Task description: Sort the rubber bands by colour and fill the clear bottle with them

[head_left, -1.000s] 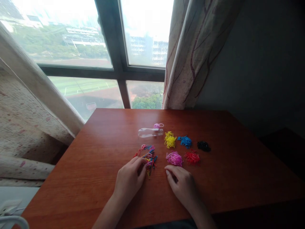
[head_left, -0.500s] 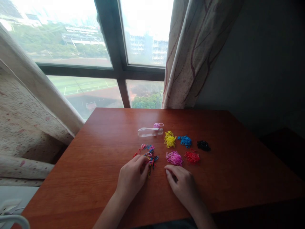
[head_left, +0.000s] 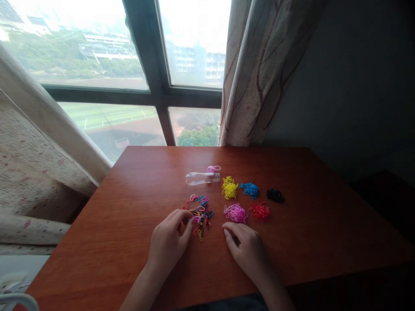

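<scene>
At the left edge of a loose pile of mixed coloured small loops (head_left: 201, 211), my left hand (head_left: 170, 237) has its thumb and index finger slightly apart, tips by the loops. Nothing is visibly held in it. My right hand (head_left: 248, 246) rests on the table just below a heap of pink small loops (head_left: 236, 213). Its thumb and fingers are curled together, and whether anything lies between them is hidden. To the right of the pink heap lies a heap of red loops (head_left: 260, 211). Yellow loops (head_left: 230, 188), blue loops (head_left: 250, 190) and black loops (head_left: 275, 195) form separate heaps behind.
A clear bottle (head_left: 201, 178) lies on its side behind the mixed pile, its mouth to the right. Beside it is a pink cap with a ring (head_left: 212, 169). The brown wooden table (head_left: 106, 224) reaches toward a window with curtains (head_left: 256, 77).
My left hand has drawn back to the left from over the mixed pile, uncovering more loops. My right hand has stayed nearly still. The view has shifted slightly.
</scene>
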`<action>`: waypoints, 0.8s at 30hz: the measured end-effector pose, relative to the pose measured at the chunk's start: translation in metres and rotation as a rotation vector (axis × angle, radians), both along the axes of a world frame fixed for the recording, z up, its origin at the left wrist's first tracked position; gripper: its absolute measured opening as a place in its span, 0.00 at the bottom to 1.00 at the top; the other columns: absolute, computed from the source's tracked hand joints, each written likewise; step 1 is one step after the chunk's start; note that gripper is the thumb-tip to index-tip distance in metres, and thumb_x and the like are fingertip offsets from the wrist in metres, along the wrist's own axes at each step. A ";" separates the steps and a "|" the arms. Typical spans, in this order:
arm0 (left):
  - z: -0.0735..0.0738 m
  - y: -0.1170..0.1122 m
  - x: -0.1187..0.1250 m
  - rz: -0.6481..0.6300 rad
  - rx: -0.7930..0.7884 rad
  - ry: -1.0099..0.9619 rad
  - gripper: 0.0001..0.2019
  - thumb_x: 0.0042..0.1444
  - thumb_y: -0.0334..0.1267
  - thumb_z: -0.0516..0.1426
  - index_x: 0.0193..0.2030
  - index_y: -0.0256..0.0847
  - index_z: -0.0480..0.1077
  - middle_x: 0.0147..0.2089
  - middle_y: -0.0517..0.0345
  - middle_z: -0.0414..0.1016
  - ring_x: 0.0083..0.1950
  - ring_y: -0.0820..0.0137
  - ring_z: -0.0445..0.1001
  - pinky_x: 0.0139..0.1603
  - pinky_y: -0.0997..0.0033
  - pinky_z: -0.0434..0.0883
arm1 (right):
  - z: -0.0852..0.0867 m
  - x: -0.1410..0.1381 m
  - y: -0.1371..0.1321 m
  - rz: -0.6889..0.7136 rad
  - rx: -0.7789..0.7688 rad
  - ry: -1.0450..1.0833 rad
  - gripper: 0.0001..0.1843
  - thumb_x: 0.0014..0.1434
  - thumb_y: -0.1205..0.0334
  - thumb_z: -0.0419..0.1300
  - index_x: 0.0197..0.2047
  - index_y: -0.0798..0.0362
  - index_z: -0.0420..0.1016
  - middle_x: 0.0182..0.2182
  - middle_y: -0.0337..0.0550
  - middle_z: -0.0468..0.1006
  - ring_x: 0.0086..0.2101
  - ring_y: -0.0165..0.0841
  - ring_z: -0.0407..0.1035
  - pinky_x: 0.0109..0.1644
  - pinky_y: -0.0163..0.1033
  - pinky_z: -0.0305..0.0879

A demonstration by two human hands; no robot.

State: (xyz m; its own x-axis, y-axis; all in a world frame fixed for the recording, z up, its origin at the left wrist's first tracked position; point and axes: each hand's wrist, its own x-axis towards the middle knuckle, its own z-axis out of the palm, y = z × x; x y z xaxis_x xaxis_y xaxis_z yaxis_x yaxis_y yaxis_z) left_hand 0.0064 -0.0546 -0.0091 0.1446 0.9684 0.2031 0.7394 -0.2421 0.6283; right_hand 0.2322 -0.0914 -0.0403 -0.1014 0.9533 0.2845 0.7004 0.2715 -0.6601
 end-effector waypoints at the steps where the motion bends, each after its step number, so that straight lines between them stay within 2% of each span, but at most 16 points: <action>1: 0.001 0.000 0.000 -0.003 0.006 -0.009 0.05 0.60 0.38 0.55 0.35 0.43 0.71 0.33 0.62 0.74 0.31 0.72 0.70 0.33 0.73 0.64 | 0.000 0.000 0.000 0.000 -0.002 0.001 0.11 0.63 0.68 0.54 0.41 0.50 0.77 0.36 0.41 0.82 0.36 0.34 0.76 0.44 0.36 0.68; 5: 0.004 0.002 0.006 -0.022 0.009 -0.049 0.05 0.60 0.38 0.56 0.34 0.42 0.71 0.30 0.62 0.73 0.28 0.72 0.68 0.31 0.74 0.64 | -0.001 0.000 0.000 0.008 -0.006 -0.009 0.10 0.64 0.68 0.54 0.41 0.50 0.77 0.36 0.40 0.82 0.35 0.34 0.76 0.44 0.36 0.67; 8: 0.009 0.005 0.017 -0.082 0.005 -0.070 0.06 0.61 0.38 0.55 0.35 0.43 0.72 0.32 0.61 0.75 0.30 0.72 0.70 0.32 0.74 0.65 | -0.001 -0.001 -0.001 0.024 0.001 -0.040 0.11 0.64 0.68 0.53 0.42 0.50 0.77 0.36 0.40 0.81 0.35 0.34 0.75 0.43 0.37 0.65; 12: 0.020 0.014 0.043 -0.222 0.008 -0.008 0.05 0.61 0.35 0.54 0.36 0.43 0.72 0.36 0.58 0.76 0.36 0.70 0.74 0.36 0.74 0.66 | 0.003 -0.003 -0.006 0.062 0.006 -0.085 0.11 0.64 0.69 0.53 0.42 0.49 0.76 0.34 0.41 0.80 0.35 0.34 0.73 0.41 0.37 0.63; 16: 0.029 0.028 0.073 -0.305 -0.013 0.088 0.06 0.59 0.32 0.54 0.36 0.43 0.72 0.37 0.58 0.77 0.37 0.69 0.75 0.36 0.73 0.66 | 0.006 -0.006 -0.013 0.062 0.011 -0.120 0.10 0.64 0.69 0.53 0.39 0.49 0.75 0.30 0.40 0.78 0.31 0.34 0.70 0.36 0.37 0.59; 20: 0.029 0.037 0.095 -0.394 -0.009 0.204 0.06 0.59 0.34 0.54 0.36 0.44 0.73 0.38 0.57 0.78 0.36 0.67 0.76 0.33 0.73 0.65 | 0.003 -0.008 -0.015 0.042 0.028 -0.142 0.10 0.61 0.71 0.52 0.31 0.51 0.72 0.26 0.39 0.75 0.29 0.33 0.69 0.32 0.37 0.54; 24: 0.026 0.039 0.105 -0.442 -0.011 0.244 0.06 0.59 0.35 0.55 0.34 0.44 0.73 0.36 0.57 0.77 0.35 0.67 0.76 0.31 0.73 0.64 | 0.000 -0.007 -0.015 0.025 0.040 -0.150 0.11 0.59 0.72 0.51 0.29 0.51 0.70 0.26 0.40 0.75 0.29 0.33 0.69 0.32 0.37 0.53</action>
State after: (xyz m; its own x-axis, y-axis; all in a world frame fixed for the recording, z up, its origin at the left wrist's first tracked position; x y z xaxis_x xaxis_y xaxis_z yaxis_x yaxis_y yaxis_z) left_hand 0.1113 -0.0159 0.0172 0.5829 0.8060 0.1027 0.6933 -0.5593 0.4544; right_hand 0.2248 -0.1063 -0.0403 -0.1696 0.9381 0.3020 0.7830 0.3144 -0.5368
